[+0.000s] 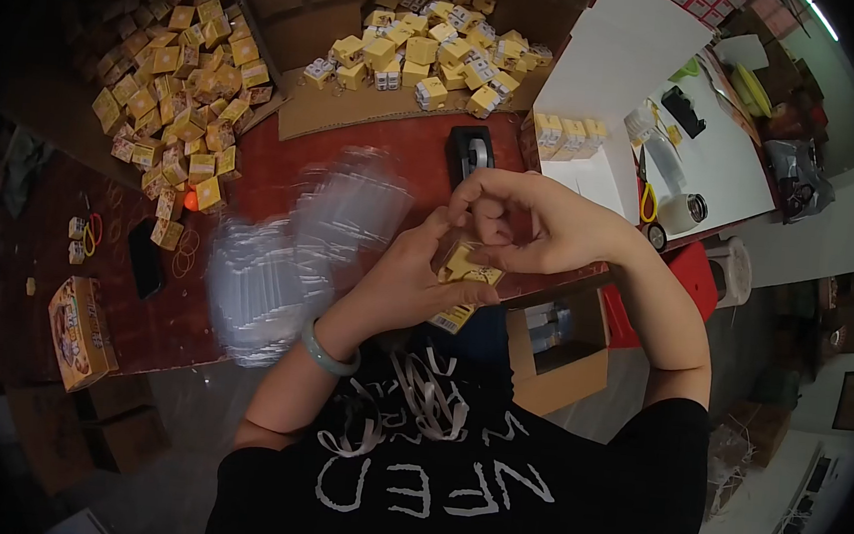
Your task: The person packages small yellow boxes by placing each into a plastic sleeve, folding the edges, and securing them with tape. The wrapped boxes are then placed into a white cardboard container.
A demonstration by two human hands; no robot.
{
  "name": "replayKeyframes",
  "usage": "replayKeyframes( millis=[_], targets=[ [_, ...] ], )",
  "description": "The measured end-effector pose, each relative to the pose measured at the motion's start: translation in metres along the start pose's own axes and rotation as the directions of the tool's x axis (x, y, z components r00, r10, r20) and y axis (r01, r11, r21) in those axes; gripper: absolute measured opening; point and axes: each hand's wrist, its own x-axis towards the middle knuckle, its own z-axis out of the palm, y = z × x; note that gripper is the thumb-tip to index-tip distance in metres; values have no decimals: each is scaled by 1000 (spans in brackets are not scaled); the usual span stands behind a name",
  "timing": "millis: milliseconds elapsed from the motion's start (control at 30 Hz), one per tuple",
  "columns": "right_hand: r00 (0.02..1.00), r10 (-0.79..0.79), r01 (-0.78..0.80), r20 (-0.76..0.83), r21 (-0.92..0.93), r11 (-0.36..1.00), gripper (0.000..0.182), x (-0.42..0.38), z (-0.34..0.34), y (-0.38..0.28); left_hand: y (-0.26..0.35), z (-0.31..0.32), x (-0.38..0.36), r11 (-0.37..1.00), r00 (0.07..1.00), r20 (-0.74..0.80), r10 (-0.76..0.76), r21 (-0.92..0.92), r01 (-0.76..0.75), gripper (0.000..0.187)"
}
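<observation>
Close in front of my body, a small yellow box (pixel 451 320) is held in my left hand (pixel 396 283), its thumb across the near face and its fingers behind. My right hand (pixel 536 220) is curled over the top end of the same box, with the thumb pressed against it; the fingertips are partly hidden. Whether a clear wrapper surrounds the box I cannot make out. Beside my left hand lie overlapping stacks of clear plastic sleeves (pixel 262 292) on the red table (pixel 326 144). A black tape dispenser (pixel 470 154) stands just beyond my hands.
Heaps of yellow boxes (pixel 429 51) and orange-yellow boxes (pixel 185 87) fill cardboard at the back and left. A white carton (pixel 595 175) holds a row of boxes. Scissors (pixel 647 189) and a jar (pixel 689 212) lie right; a phone (pixel 146 258) and a printed box (pixel 82 332) left.
</observation>
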Motion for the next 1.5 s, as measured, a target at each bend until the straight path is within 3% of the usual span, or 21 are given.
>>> replayKeyframes(
  millis=[33, 167, 233, 333, 433, 500, 533, 600, 700, 733, 767, 800, 867, 900, 1000, 1033, 1067, 1200, 1300, 1400, 1500],
  targets=[
    [1000, 18, -18, -2, 14, 1000, 38, -1, -1, 1, 1, -1, -1, 996, 998, 23, -60, -72, 62, 64],
    [995, 48, -41, -88, 82, 996, 54, -4, -4, 22, -1, 6, -1, 981, 991, 64, 119, -161, -108, 65],
    [992, -11, 32, -128, 164, 986, 53, -9, 0, 32, 1, 8, -12, 962, 990, 91, 104, -260, -77, 69],
    [929, -269, 267, -254, -40, 963, 60, -32, 2, 24, -5, 6, -14, 854, 962, 270, 30, -507, 115, 86],
    [887, -459, 456, 46, -231, 859, 66, -44, 28, 12, -25, 11, -3, 793, 893, 414, 178, -597, 119, 91],
    [936, -351, 338, -14, -240, 910, 65, -57, 28, 15, -36, 11, 2, 742, 827, 514, 227, -641, 195, 85],
    [965, -248, 230, -89, -173, 958, 65, -70, 21, 12, -37, 19, 16, 678, 805, 509, 306, -710, 191, 67],
    [943, -123, 82, -311, -141, 987, 63, -96, 1, 14, -56, 43, 49, 870, 875, 473, 107, -471, 148, 59],
    [672, 61, -174, -738, -78, 982, 62, -132, -42, 49, -103, 84, 97, 984, 950, 269, -161, -25, 174, 50],
    [604, -18, -305, -797, -252, 919, 58, -139, -60, 64, -113, 100, 111, 912, 968, 194, 161, 346, -221, 47],
    [550, 9, -408, -835, -260, 875, 57, -146, -75, 81, -123, 116, 125, 562, 850, 247, 465, 660, -499, 45],
    [491, 29, -508, -871, -259, 822, 55, -151, -88, 100, -137, 130, 139, 443, 808, 196, 556, 753, -487, 41],
    [424, -37, -532, -905, -282, 798, 48, -156, -105, 145, -171, 140, 156, 347, 895, 182, 408, 875, -336, 34],
    [412, -48, -529, -910, -282, 800, 46, -157, -111, 163, -178, 142, 163, 284, 929, 161, 334, 923, -262, 30],
    [406, -135, -600, -904, -375, 706, 40, -149, -116, 174, -168, 119, 149, 309, 910, 302, 283, 870, -384, 17],
    [398, -111, -668, -911, -371, 645, 38, -142, -114, 169, -168, 108, 144, 340, 863, 280, 419, 833, -436, 11],
    [386, -86, -730, -918, -361, 580, 37, -138, -113, 168, -168, 94, 140, 332, 867, 318, 383, 829, -451, 11],
    [320, -152, -819, -935, -354, 452, 52, -126, -116, 199, -151, 78, 136, 258, 909, 351, 223, 878, -402, 10],
    [407, -193, -754, -893, -448, 480, 59, -128, -105, 200, -152, 103, 135, 263, 905, 355, 237, 873, -411, 15],
    [529, -22, -731, -848, -469, 496, 64, -143, -111, 208, -157, 129, 134, 247, 922, 347, 172, 891, -381, 20],
    [525, 30, -732, -851, -433, 526, 65, -158, -120, 208, -164, 134, 135, 233, 926, 342, 157, 899, -372, 21]
  ],
)
